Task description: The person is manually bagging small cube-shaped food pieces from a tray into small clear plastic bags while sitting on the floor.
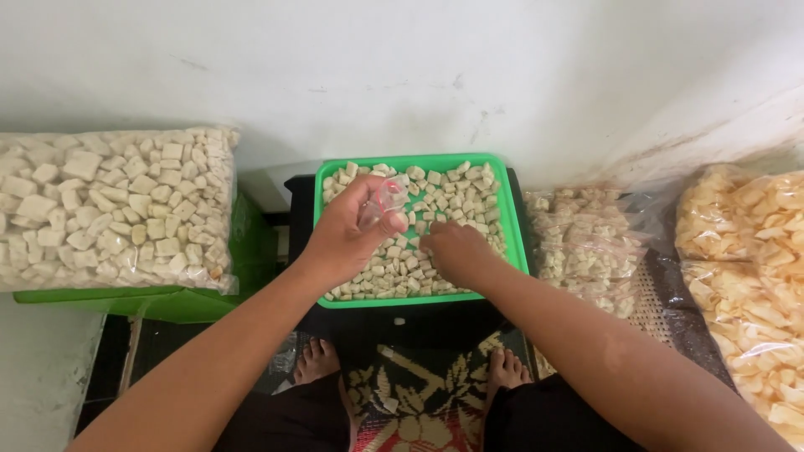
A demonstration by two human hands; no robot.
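a small clear plastic bag (387,201) is pinched in the closed fingers of the left hand (347,234) above the green tray (511,226) of pale cracker pieces (452,197) (heaped loosely). the right hand (456,251) is curled down onto the pieces, fingers gathering some.

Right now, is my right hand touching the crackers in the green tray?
Touching. The head view shows the right hand resting fingers-down on the pale crackers in the green tray, with no gap.

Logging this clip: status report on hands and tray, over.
Left hand holds small clear bag. Right hand down among pale crackers in green tray. Nothing obstructing.
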